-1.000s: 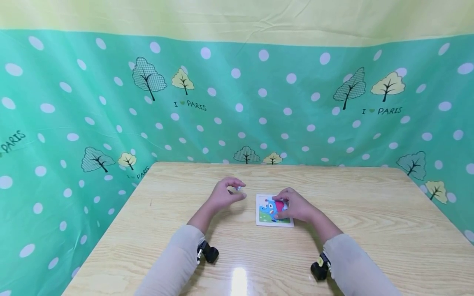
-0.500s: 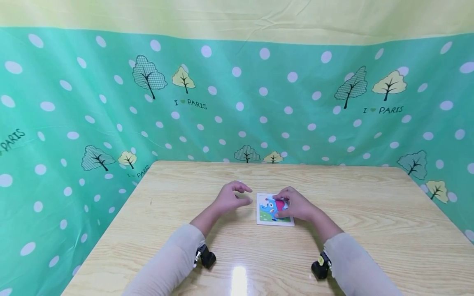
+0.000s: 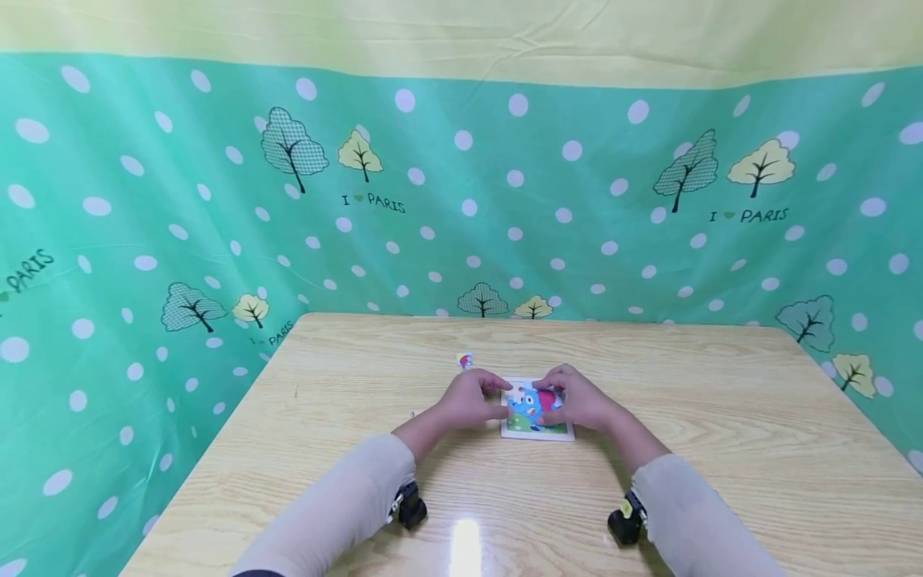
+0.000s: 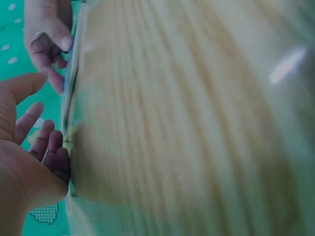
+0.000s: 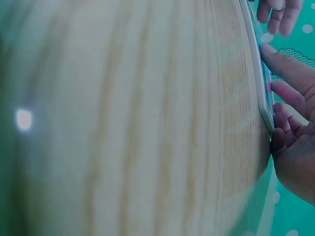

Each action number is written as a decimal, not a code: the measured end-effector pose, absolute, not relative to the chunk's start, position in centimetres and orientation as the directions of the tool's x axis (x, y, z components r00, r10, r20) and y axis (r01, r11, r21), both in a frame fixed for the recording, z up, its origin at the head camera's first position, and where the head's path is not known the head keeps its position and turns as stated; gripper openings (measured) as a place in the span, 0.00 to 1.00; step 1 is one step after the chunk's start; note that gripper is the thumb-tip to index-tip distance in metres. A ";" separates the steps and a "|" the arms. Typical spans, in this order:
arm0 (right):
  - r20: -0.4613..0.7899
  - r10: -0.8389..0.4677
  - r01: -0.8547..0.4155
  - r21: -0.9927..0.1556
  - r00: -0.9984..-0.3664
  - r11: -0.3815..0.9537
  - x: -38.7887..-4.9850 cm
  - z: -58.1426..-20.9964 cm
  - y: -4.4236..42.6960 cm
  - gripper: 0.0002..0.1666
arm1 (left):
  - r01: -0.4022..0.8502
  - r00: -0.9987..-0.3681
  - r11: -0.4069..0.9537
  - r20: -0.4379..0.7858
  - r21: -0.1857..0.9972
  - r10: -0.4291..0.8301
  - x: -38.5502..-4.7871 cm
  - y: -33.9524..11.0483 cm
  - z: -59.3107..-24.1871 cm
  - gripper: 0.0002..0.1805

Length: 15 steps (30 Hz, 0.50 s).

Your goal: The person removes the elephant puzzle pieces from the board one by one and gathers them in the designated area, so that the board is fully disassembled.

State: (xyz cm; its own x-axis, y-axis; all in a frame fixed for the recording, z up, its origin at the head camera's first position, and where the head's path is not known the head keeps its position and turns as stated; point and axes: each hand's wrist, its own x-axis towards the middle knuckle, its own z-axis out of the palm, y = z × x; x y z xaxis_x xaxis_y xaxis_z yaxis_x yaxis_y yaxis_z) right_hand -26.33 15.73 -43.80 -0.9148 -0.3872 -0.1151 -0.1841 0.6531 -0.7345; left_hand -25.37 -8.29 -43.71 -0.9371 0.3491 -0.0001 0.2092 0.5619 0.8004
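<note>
A square picture board (image 3: 534, 435) with a white border lies flat on the table; it shows a blue elephant with red on its body. My right hand (image 3: 577, 399) rests on its right side, thumb and fingers spread over the elephant. My left hand (image 3: 469, 401) is at its left edge, thumb and index finger apart. In the left wrist view no object shows between the left hand's (image 4: 29, 167) fingers; whether they touch the board is unclear. A small colourful printed piece (image 3: 465, 361) lies just beyond the left hand.
The light wooden table (image 3: 721, 417) extends around both arms. A green dotted curtain (image 3: 404, 184) with tree prints hangs behind and at the sides. A bright light reflection (image 3: 465, 545) shows near the table's front.
My left hand has come from beside the small piece, rightward and nearer, to the board's left edge. The piece now shows uncovered on the table. My right hand stays on the board.
</note>
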 end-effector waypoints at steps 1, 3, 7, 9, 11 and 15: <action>-0.116 -0.385 -0.183 -0.734 -0.916 0.654 -26.3 -43.8 15.7 0.34 | 0.210 -0.937 0.574 -0.005 0.792 0.350 -25.4 -8.1 -43.8 0.19; -0.115 -0.386 -0.185 -0.732 -0.915 0.656 -26.3 -43.7 15.8 0.34 | 0.209 -0.936 0.592 -0.015 0.779 0.351 -25.4 -7.9 -43.8 0.19; -0.111 -0.388 -0.188 -0.733 -0.915 0.653 -26.3 -43.7 15.7 0.34 | 0.220 -0.934 0.600 -0.012 0.769 0.358 -25.6 -7.8 -44.1 0.20; -0.109 -0.389 -0.189 -0.734 -0.915 0.652 -26.3 -43.7 15.7 0.34 | 0.230 -0.931 0.602 -0.007 0.765 0.364 -25.7 -7.8 -44.2 0.20; -0.109 -0.389 -0.188 -0.738 -0.915 0.648 -26.3 -43.6 15.7 0.34 | 0.243 -0.929 0.613 -0.002 0.752 0.371 -25.7 -7.8 -44.2 0.21; -0.113 -0.389 -0.182 -0.743 -0.914 0.644 -26.3 -43.6 15.7 0.34 | 0.255 -0.924 0.632 -0.007 0.731 0.381 -25.7 -7.7 -44.3 0.22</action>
State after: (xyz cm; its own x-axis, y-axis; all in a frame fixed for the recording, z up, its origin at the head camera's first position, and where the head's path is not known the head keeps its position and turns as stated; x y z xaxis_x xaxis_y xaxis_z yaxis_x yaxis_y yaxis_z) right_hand -26.31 15.69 -43.60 -0.9143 -0.3889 -0.1130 -0.1819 0.6437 -0.7433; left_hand -25.69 -7.75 -44.28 -0.9244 0.3814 -0.0072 0.2552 0.6324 0.7314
